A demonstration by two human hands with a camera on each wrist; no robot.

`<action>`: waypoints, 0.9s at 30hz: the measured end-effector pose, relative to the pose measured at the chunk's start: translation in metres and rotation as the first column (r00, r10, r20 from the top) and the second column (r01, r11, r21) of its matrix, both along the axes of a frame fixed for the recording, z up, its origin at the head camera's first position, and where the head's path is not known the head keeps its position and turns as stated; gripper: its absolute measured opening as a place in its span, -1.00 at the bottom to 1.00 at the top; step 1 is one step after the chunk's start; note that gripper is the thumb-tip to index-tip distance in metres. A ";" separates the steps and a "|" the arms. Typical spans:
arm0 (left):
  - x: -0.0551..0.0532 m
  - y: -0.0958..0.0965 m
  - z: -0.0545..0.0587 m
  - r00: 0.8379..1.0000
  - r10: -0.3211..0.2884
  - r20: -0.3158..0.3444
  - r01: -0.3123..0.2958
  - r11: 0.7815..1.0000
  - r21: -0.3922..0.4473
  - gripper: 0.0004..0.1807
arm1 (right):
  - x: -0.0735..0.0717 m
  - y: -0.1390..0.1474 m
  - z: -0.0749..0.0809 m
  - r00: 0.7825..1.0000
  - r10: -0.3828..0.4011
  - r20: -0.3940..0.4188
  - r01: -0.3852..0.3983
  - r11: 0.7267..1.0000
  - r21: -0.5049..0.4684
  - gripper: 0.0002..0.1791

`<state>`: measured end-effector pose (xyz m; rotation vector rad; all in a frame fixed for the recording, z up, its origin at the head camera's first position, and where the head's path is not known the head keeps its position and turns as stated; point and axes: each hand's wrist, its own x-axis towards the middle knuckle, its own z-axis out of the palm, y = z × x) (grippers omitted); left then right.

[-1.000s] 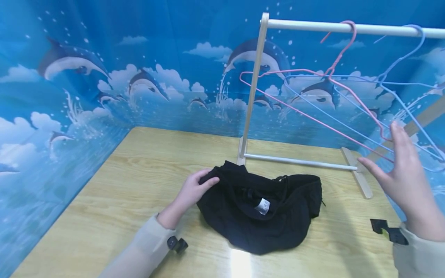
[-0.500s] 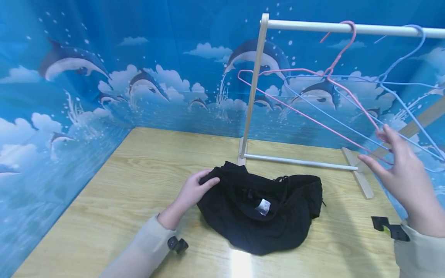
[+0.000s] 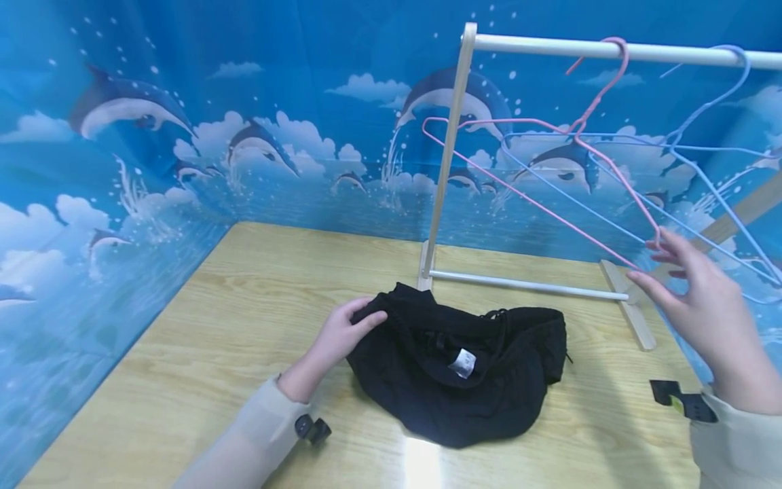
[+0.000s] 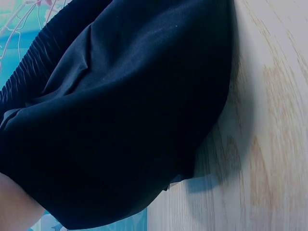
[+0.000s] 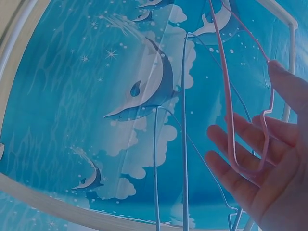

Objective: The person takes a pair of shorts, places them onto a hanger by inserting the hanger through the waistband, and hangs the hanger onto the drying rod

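Black shorts (image 3: 470, 414) with an elastic waist, drawstring and white label lie bunched on the table, waist opening facing me. My left hand (image 3: 339, 334) grips their left waist edge, thumb toward me, other fingertips hidden behind the cloth. In the left wrist view the shorts (image 4: 125, 110) fill most of the picture. At the right, my right hand (image 3: 702, 292) holds the right end of a pink wire hanger (image 3: 589, 112) still hooked on the rail. The right wrist view has the hanger's bent end inside the curled fingers (image 5: 240, 180), with the thumb against its wire.
A drying rack (image 3: 450, 156) with wooden legs and a white top rail (image 3: 537, 45) stands at the back right. Beside the pink hanger hangs a blue hanger (image 3: 702, 102). A low bar (image 3: 525, 284) crosses near the table (image 3: 275, 272). A dolphin-print curtain (image 3: 293, 88) surrounds the back and left.
My right hand has moved left and its fingers have curled onto the pink hanger's end, which has swung left. The left hand and the shorts have stayed put.
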<state>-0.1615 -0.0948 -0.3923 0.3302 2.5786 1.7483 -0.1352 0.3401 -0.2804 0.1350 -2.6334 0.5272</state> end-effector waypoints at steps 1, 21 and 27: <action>0.000 0.000 0.000 1.000 -0.001 0.001 0.001 1.000 0.001 -0.60 | 0.000 0.000 0.000 1.000 0.000 0.003 0.000 1.000 0.004 -0.28; 0.000 0.000 -0.002 1.000 -0.011 -0.001 0.011 1.000 0.021 -0.62 | -0.010 -0.006 -0.009 0.995 0.085 0.049 -0.079 0.992 -0.102 -0.46; 0.001 0.001 -0.003 1.000 -0.011 -0.004 0.011 1.000 0.017 -0.63 | -0.012 -0.007 -0.010 0.985 0.146 0.093 -0.127 0.975 -0.185 -0.45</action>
